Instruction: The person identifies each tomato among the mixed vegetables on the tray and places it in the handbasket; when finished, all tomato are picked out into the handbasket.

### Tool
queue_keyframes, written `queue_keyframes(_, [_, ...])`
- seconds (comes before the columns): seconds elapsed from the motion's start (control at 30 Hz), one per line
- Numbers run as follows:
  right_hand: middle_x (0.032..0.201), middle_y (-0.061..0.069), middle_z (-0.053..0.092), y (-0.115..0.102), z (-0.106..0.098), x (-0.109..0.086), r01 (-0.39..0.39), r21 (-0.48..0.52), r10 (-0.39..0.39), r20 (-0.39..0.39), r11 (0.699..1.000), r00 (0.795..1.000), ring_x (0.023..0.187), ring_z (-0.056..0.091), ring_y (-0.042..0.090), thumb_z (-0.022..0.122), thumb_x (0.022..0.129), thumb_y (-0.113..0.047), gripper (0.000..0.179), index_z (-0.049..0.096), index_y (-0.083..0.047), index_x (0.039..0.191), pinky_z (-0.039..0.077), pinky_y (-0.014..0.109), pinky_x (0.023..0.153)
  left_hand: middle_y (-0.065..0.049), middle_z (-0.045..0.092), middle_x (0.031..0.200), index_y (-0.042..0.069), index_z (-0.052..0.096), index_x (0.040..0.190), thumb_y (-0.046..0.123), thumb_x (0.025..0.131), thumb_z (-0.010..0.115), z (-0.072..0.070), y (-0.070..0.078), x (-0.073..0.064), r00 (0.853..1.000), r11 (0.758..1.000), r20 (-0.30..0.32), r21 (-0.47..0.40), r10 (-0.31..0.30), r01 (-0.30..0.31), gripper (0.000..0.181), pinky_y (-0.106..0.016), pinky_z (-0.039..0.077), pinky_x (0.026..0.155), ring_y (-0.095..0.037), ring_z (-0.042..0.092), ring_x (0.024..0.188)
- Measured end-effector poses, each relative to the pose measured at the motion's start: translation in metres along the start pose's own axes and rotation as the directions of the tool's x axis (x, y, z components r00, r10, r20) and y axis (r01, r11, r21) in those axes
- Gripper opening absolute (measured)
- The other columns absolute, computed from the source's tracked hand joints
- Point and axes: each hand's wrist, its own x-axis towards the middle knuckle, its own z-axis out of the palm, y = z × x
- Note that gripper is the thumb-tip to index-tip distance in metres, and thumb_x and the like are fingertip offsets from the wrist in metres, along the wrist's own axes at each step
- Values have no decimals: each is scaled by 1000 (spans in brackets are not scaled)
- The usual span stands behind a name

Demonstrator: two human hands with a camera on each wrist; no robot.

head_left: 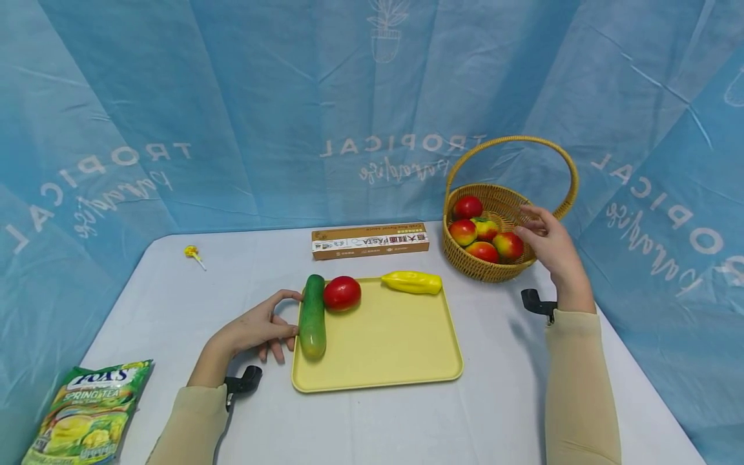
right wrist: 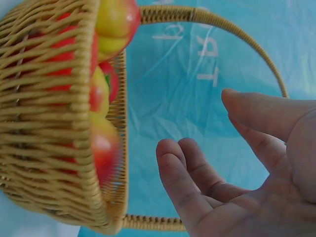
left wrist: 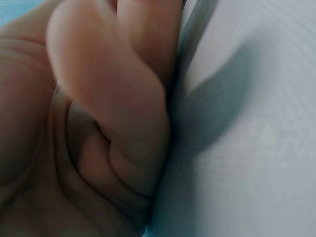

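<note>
My left hand [head_left: 256, 329] rests at the left edge of the yellow tray [head_left: 383, 349], fingers loosely bent, index fingertip and thumb right beside the green cucumber [head_left: 314, 316]. In the left wrist view, its bent fingers [left wrist: 108, 74] lie close to the white tabletop with nothing visible between them. A red, round fruit [head_left: 342, 294] and a long yellow vegetable [head_left: 413, 282] also lie on the tray. Over the right rim of the wicker basket [head_left: 485, 268], my right hand [head_left: 555, 248] hovers with parted fingers, holding nothing. Several red-and-yellow fruits [right wrist: 106, 145] are inside the basket.
Behind the tray stands a brown and white pasta box [head_left: 370, 241]. A yellow lollipop [head_left: 194, 255] lies at the back left, and a green candy bag [head_left: 93, 413] at the front left. Blue printed cloth [head_left: 279, 129] surrounds the table. The basket's tall handle [head_left: 517, 138] arches upward.
</note>
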Motion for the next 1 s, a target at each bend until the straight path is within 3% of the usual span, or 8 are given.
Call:
queue_keyframes(0.3, [157,26,46,-20,6,-11,50,-9,-50,25,999,998,144,44,45,58,109,-41,63,35,-26,166,39,66,118,-11,78,86,25,26,160,27,102,71,-1,0,0,1000,1000,5,2,2,-2,74,-27,54,47,-25,75,59])
queue_keyframes(0.57, [153,18,50,-40,24,-18,113,20,-114,102,993,988,136,50,35,62,107,-41,60,39,-30,162,43,56,115,-12,78,86,24,26,161,26,102,71,-1,-1,0,1000,1000,6,-1,8,-8,74,-27,54,47,-25,75,59])
queue_keyframes(0.8, [145,16,57,-61,59,-24,191,56,-199,220,980,955,134,56,30,66,106,-34,55,47,-30,157,50,55,111,-12,78,86,24,27,160,27,101,72,-1,0,-1,1000,1000,5,-1,3,-3,74,-27,54,47,-26,75,59])
queue_keyframes(1.0, [142,15,59,-68,85,-24,246,117,-270,297,962,916,135,57,30,67,106,-28,56,46,-28,158,48,52,117,-12,79,86,25,27,161,27,102,71,0,1,-1,1000,1000,3,2,1,-1,74,-26,53,47,-25,75,59])
